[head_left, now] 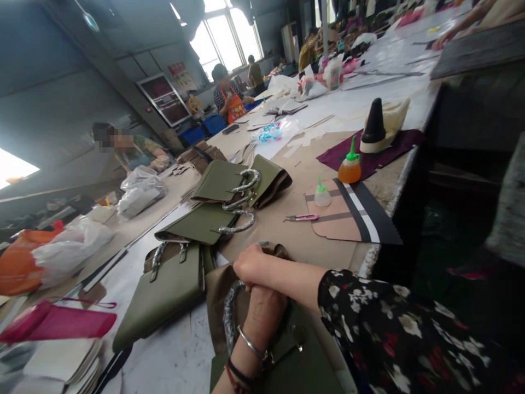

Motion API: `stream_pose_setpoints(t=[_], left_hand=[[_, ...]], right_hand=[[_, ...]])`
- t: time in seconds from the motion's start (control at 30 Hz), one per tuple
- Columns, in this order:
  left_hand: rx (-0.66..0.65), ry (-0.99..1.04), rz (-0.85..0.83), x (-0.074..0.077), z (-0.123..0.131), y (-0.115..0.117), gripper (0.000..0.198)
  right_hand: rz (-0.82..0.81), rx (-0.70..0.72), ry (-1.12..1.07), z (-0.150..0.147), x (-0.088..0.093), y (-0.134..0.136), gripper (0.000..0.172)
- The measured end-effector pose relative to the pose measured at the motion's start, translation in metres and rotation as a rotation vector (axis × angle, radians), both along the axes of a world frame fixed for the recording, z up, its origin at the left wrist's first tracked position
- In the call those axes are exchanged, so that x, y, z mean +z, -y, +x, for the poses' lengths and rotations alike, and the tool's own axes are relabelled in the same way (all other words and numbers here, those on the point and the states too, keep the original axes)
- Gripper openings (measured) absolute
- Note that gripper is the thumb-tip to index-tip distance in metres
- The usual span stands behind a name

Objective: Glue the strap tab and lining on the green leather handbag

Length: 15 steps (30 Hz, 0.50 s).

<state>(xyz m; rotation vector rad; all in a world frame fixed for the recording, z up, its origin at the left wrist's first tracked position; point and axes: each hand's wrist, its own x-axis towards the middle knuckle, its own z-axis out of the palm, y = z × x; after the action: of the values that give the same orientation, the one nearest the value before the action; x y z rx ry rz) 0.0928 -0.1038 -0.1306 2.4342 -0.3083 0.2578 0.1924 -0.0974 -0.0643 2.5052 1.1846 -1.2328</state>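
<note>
Right hand [248, 265] curling, crossing above left hand [268, 306]; green bag [314, 355] lying beneath both, left hand being nearer; what each is grasping, cannot tell.

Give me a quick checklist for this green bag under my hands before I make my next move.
1. Right hand grip: cannot tell. It looks curled over the bag's opening, but what the fingers hold is hidden.
2. Left hand grip: cannot tell. It is low over the green bag, fingers out of sight.
3. Plastic wrap on the visible handle: ok, it's on.
4. Space beside the bag: not ok, I'd say. Another bag lies close by.
5. Orange bottle and clear bottle: ok, both upright.
6. Pink-handled tool: ok, lying apart from both hands.
</note>
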Motion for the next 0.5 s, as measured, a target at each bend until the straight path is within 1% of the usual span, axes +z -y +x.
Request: stream_pose_setpoints(t=[0.07,0.1,0.2,0.23,0.3,0.37,0.5], left_hand=[[-0.055,0.041,0.037,0.002,-0.002,-0.001,0.034],[-0.071,0.06,0.047,0.004,-0.003,-0.002,0.033],[-0.071,0.101,0.043,0.013,-0.006,-0.006,0.019],[-0.067,0.112,0.036,0.017,-0.008,-0.008,0.015],[-0.066,0.131,0.025,0.022,-0.011,-0.009,0.015],[-0.062,0.166,-0.028,0.026,-0.016,-0.01,0.02],[0.002,0.228,-0.257,0.03,-0.024,-0.011,0.023]], right_hand=[[0.019,0.025,-0.047,0.003,-0.006,0.006,0.017],[0.04,0.036,-0.076,0.006,-0.008,0.011,0.016],[0.129,0.05,-0.13,0.015,-0.012,0.029,0.02],[0.164,0.047,-0.119,0.016,-0.013,0.033,0.021],[0.229,0.034,-0.056,0.016,-0.013,0.038,0.023],[0.303,0.034,0.025,0.014,-0.009,0.037,0.024],[0.448,0.079,0.097,0.008,0.002,0.034,0.026]])
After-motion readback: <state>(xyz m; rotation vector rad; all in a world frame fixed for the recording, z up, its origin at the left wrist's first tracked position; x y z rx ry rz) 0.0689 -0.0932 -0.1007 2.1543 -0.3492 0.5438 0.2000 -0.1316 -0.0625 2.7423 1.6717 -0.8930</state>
